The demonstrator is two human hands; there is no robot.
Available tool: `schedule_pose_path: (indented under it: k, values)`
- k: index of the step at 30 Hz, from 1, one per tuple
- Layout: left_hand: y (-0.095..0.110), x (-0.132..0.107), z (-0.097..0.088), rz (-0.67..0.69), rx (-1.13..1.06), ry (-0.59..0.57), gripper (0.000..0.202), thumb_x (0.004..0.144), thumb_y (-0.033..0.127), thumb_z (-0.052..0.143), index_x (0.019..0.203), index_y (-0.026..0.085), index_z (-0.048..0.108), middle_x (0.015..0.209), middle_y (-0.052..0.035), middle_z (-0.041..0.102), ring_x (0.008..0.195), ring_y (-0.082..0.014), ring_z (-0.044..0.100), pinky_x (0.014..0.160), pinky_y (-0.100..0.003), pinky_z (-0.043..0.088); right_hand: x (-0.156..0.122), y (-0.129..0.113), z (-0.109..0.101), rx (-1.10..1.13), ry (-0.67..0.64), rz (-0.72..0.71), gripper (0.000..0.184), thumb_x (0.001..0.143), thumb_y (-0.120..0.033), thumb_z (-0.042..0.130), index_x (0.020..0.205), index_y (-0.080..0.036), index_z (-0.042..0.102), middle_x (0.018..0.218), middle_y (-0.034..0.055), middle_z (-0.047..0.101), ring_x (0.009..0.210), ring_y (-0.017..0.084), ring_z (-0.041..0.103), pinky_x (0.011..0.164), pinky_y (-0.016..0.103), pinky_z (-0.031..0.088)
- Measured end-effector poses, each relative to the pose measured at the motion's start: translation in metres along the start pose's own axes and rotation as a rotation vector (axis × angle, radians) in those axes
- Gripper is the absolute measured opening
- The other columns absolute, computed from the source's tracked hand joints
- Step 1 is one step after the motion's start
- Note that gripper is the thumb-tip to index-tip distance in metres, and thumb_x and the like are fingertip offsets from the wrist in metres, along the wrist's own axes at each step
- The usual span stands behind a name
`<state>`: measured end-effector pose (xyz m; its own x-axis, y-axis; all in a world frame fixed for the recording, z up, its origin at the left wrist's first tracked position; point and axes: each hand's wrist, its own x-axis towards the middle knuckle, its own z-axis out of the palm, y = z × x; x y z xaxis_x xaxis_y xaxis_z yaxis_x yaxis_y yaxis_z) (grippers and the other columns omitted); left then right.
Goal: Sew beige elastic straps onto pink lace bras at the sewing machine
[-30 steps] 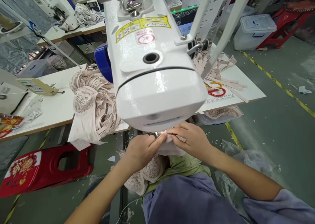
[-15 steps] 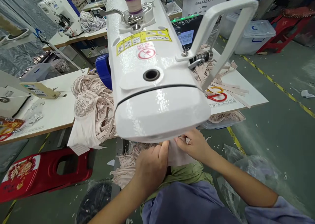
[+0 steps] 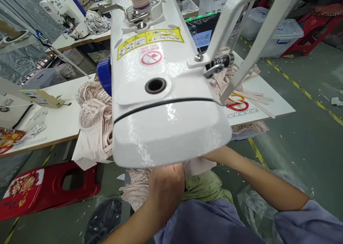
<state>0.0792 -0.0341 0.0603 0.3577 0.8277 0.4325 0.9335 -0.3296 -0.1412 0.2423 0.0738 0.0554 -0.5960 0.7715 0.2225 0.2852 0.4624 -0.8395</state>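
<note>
Under the front of the white sewing machine head (image 3: 171, 133) is my left hand (image 3: 167, 183), closed on the edge of a beige fabric piece (image 3: 198, 166); its fingertips are hidden. My right hand (image 3: 214, 154) reaches under the head from the right, at the other side of the same fabric. Only its wrist end shows, so its fingers cannot be made out. The needle area is hidden behind the head. Lace-edged beige pieces (image 3: 138, 190) hang in a bunch left of my left hand.
Beige bras (image 3: 92, 129) are heaped left of the machine. Red-handled scissors (image 3: 238, 105) and a ruler (image 3: 242, 113) lie on the right tabletop among beige straps (image 3: 257, 95). A red stool (image 3: 50, 190) stands at lower left, near a black bag-lined bin (image 3: 103, 219).
Both hands have moved farther under the machine head, and the right hand's fingers are now out of sight. The machine head appears larger and nearer as the view has shifted.
</note>
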Motion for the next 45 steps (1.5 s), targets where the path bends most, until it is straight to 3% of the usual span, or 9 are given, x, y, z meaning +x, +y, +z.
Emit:
schedule_pose_path:
  k: [8,15,24,28,34,40,43,45]
  values:
    - [-0.001,-0.002,0.000,0.004,-0.002,-0.010,0.030,0.089,0.007,0.047,0.119,0.009,0.051,0.052,0.0010,0.057,0.041,-0.0181,0.055,0.041,-0.030,0.033,0.001,0.009,0.004,-0.018,-0.003,0.009,0.038,0.080,-0.013,0.059,0.111,-0.028,0.073,0.131,0.0029,0.063,0.114,0.026,0.064,0.088,0.036,0.060]
    - [0.000,-0.003,0.003,0.000,0.016,-0.009,0.030,0.091,0.009,0.046,0.121,0.008,0.051,0.051,0.0011,0.056,0.041,-0.0198,0.056,0.042,-0.032,0.034,0.001,0.003,-0.002,-0.008,0.003,-0.017,0.032,0.081,-0.014,0.057,0.106,-0.024,0.074,0.125,0.0061,0.066,0.113,0.025,0.065,0.090,0.034,0.059]
    - [-0.007,-0.010,0.004,-0.030,-0.035,-0.060,0.030,0.096,0.015,0.041,0.124,0.011,0.052,0.053,0.0011,0.055,0.043,-0.0174,0.054,0.044,-0.031,0.029,-0.005,0.011,0.008,0.069,0.075,0.004,0.032,0.080,-0.021,0.060,0.109,-0.024,0.073,0.127,0.0085,0.065,0.108,0.027,0.066,0.090,0.039,0.059]
    - [-0.007,-0.009,0.002,-0.041,-0.022,0.032,0.027,0.098,0.015,0.036,0.116,0.011,0.055,0.050,0.0008,0.055,0.041,-0.0171,0.052,0.044,-0.031,0.030,-0.005,0.007,0.008,0.114,0.065,-0.018,0.034,0.078,-0.019,0.060,0.108,-0.025,0.073,0.125,0.0064,0.066,0.116,0.027,0.062,0.098,0.040,0.054]
    - [-0.009,-0.011,0.007,-0.044,-0.108,-0.033,0.030,0.101,0.018,0.036,0.122,0.013,0.055,0.053,0.0015,0.056,0.043,-0.0166,0.054,0.046,-0.031,0.028,-0.010,0.015,0.006,0.174,0.125,0.011,0.033,0.080,-0.029,0.060,0.111,-0.024,0.072,0.126,0.0075,0.064,0.104,0.026,0.066,0.081,0.035,0.059]
    - [-0.015,-0.024,0.005,-0.198,-0.246,0.040,0.021,0.102,0.025,0.039,0.109,0.018,0.057,0.067,-0.0014,0.066,0.059,-0.0184,0.066,0.055,-0.028,0.044,-0.010,0.012,0.012,0.204,0.074,0.033,0.039,0.079,-0.030,0.057,0.116,-0.021,0.068,0.129,0.0101,0.062,0.074,0.018,0.064,0.072,0.034,0.056]
    - [-0.016,-0.029,0.005,-0.409,-0.503,-0.002,0.017,0.099,0.035,0.047,0.101,0.020,0.055,0.080,-0.0035,0.067,0.066,-0.0175,0.066,0.050,-0.024,0.045,-0.014,0.018,0.010,0.189,0.126,0.055,0.040,0.081,-0.032,0.059,0.118,-0.019,0.064,0.129,0.0124,0.060,0.070,0.016,0.061,0.072,0.033,0.055]
    - [-0.019,-0.028,0.006,-0.563,-0.706,-0.048,0.023,0.098,0.042,0.048,0.098,0.020,0.054,0.085,-0.0051,0.066,0.070,-0.0180,0.065,0.045,-0.022,0.042,-0.018,0.023,0.008,0.143,0.137,0.069,0.037,0.082,-0.036,0.061,0.113,-0.017,0.063,0.118,0.0128,0.064,0.071,0.017,0.060,0.070,0.032,0.053]
